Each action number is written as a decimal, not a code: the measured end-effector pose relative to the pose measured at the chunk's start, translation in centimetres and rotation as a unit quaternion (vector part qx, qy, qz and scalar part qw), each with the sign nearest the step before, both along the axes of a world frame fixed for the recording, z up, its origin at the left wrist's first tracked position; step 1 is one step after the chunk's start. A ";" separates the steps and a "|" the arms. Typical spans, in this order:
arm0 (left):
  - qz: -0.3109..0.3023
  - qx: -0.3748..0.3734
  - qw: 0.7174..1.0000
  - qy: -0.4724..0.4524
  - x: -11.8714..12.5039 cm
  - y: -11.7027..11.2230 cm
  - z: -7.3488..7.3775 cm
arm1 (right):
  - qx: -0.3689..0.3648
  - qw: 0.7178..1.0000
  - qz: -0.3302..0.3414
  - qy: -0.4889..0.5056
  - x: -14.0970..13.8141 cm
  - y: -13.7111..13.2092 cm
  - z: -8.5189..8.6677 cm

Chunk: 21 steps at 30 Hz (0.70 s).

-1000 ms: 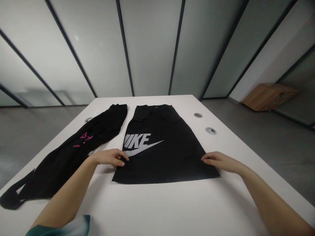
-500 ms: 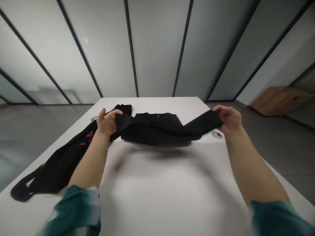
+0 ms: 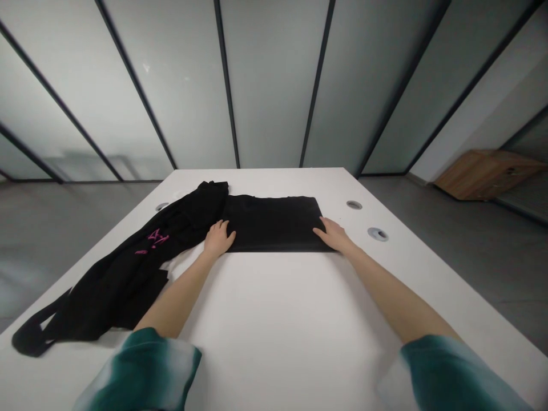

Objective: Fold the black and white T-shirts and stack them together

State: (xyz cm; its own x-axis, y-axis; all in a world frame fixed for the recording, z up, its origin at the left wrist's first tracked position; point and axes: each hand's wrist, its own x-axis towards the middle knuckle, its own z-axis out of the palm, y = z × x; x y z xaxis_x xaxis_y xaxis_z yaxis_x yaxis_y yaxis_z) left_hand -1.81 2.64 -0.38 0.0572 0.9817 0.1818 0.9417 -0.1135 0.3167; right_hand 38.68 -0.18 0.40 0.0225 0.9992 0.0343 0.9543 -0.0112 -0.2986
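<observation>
In the head view, which I watch from a distance, a smooth black cloth garment folded into a flat rectangle lies on the far half of a long white tabletop, directly between two bare hands. Its long axis runs left to right, its straight near edge spanning from hand to hand, and I judge both hands equally near it. The left hand rests on the left end, fingers reaching forward, thumb apart from them; the right hand rests on the right end likewise, thumb and fingers parted. I cannot tell whether any fingertip reaches under the cloth. To the left sprawls a long black garment with pink markings; it meets the rectangle's left side, but black against black, I cannot tell which overlaps.
</observation>
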 end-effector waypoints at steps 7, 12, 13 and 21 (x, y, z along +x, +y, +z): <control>-0.013 -0.044 0.990 0.136 0.9 -1.2 0.6 | -0.018 0.992 0.014 -0.123 1.9 -2.6 -1.5; -0.046 -0.046 0.986 0.153 2.6 -2.4 2.2 | 0.011 0.984 -0.076 -0.159 3.7 -2.7 -0.1; -0.055 -0.031 0.986 0.153 3.0 -2.5 2.4 | 0.038 0.980 -0.109 -0.164 3.6 -2.9 0.3; -0.230 -0.040 0.964 0.132 5.3 -3.0 0.8 | 0.033 0.992 -0.011 -0.123 -2.9 -5.5 1.3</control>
State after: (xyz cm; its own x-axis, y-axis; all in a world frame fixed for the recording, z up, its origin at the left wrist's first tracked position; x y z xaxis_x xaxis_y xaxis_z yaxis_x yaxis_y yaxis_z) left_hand 3.47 -0.36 0.45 0.5228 0.8520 0.0269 0.8468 -0.5227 0.0987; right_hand 35.77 -5.65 1.74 0.0263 0.9940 0.1065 0.9981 -0.0202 -0.0582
